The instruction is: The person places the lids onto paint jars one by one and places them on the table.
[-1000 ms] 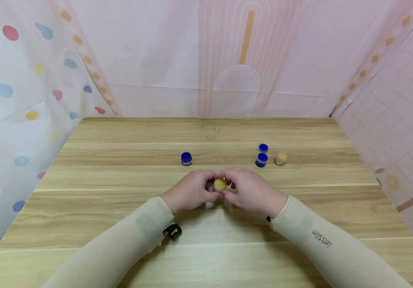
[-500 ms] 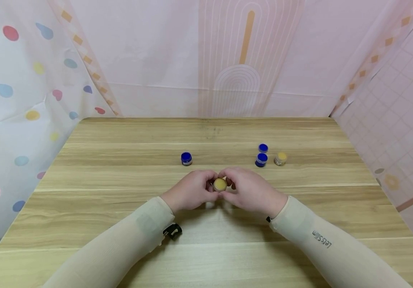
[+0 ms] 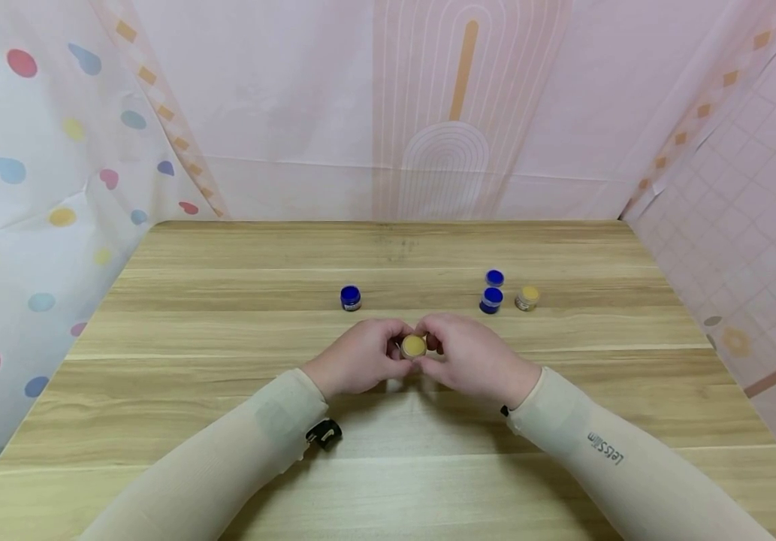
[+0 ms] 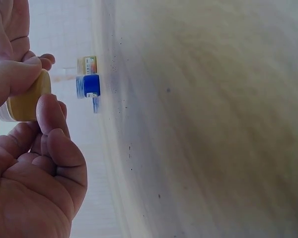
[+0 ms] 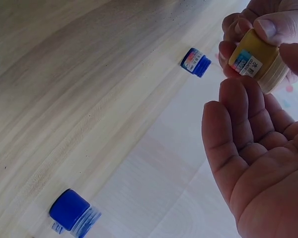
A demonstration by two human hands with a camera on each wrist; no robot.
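Fingers (image 4: 52, 115) of the left hand (image 3: 360, 357), with its thumb, grasp the body of a yellow jar (image 3: 413, 346) in front of the person, held clear of the counter (image 3: 388, 481). The right hand (image 3: 475, 361) meets it from the other side, thumb and forefinger pinching around the clear-rimmed lid (image 5: 273, 74), while its other fingers lie loosely bent just beneath. The jar is upright, its yellow top facing the head camera. The right wrist view shows a label (image 5: 246, 63) with coloured print on its side.

Farther back on the counter, beyond the left hand, an uncapped blue jar (image 3: 350, 298) stands upright; the right wrist view shows its bare threaded neck. Beyond the right hand, a capped blue jar (image 3: 492, 300) stands upright, with a blue lid (image 3: 494, 278) lying flat just behind it; whether the two touch is hard to tell. Near that pair, on the right, stands a second yellow jar (image 3: 527, 298), upright.

Pale sleeves (image 3: 225, 451) cover both forearms, the right one printed with dark lettering. A black clip (image 3: 324, 434) shows under the left wrist. Pale pink cloth (image 3: 279, 90) hangs behind the counter.
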